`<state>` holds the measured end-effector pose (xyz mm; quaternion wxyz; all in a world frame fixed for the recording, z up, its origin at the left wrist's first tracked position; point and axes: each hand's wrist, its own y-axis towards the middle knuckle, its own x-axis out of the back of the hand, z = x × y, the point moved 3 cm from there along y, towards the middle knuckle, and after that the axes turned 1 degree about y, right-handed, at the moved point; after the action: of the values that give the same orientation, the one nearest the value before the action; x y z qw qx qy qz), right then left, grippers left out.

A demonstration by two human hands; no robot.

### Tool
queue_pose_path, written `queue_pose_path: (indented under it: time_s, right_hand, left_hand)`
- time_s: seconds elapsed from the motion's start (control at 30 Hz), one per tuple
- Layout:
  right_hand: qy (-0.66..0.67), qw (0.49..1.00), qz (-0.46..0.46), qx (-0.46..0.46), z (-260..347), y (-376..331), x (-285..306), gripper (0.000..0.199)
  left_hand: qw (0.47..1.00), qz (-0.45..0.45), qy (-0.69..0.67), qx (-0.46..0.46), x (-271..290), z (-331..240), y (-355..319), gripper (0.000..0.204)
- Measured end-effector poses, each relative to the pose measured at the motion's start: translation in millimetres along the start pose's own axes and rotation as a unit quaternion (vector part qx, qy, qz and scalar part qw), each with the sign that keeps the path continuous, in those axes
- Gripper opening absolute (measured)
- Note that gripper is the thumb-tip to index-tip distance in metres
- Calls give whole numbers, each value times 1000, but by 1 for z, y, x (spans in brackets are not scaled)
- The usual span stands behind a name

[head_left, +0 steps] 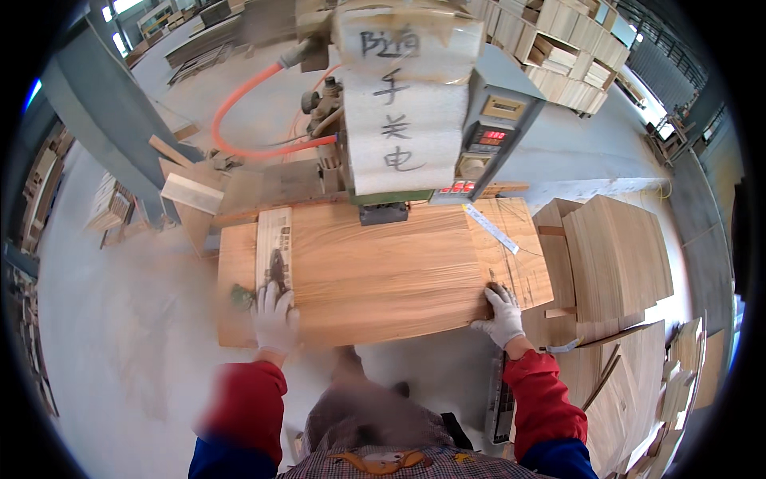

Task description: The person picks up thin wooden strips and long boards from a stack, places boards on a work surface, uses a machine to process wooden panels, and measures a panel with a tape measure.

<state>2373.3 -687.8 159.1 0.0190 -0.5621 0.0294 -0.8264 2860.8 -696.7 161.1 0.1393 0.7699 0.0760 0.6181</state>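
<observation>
"How do the fingers stand?"

"The left hand [275, 321] wears a pale glove, its fingers stretched out and slightly parted, pointing away from the body. The right hand [503, 318], gloved too, has its fingers bent, with dark tips; I can't tell whether they grip anything."

"What's under them?"

"A wide wooden panel [383, 275], lying flat with its grain running sideways. The left hand is at its near left corner, the right at its near right corner."

"And just around it?"

"A pale wooden strip [274, 231] with dark marks runs along the panel's left side, ahead of the left fingers. A wooden work surface [527, 267] shows at either end, with a small green patch [242, 297] beside the left hand. Beyond the right hand lies a slanting white strip [491, 229], narrow like a ruler."

"What stands across from the person?"

"A machine behind a white padded cover [403, 120], handwriting down its front. A dark block [384, 214] sits low beneath it, at the panel's far edge. On the right is a grey control box [491, 120] with red lit displays; on the left, an orange hose [307, 146] loops out."

"Further off?"

"A stack of wooden boards [626, 259] on the right, and a grey column [112, 104] on the left."
</observation>
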Motion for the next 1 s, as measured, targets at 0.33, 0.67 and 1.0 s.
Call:
queue_pose_path:
  time_s: [0.33, 0.67, 1.0]
  right_hand:
    - [28, 999, 9, -13, -1, 0, -2, 89]
    - [24, 999, 13, -22, 5, -1, 6, 88]
    - [22, 999, 7, -30, 5, -2, 5, 87]
  left_hand:
    - [1000, 14, -17, 4, -2, 5, -1, 40]
    - [1000, 0, 25, -9, 0, -3, 5, 39]
    - [1000, 4, 9, -6, -2, 2, 1, 42]
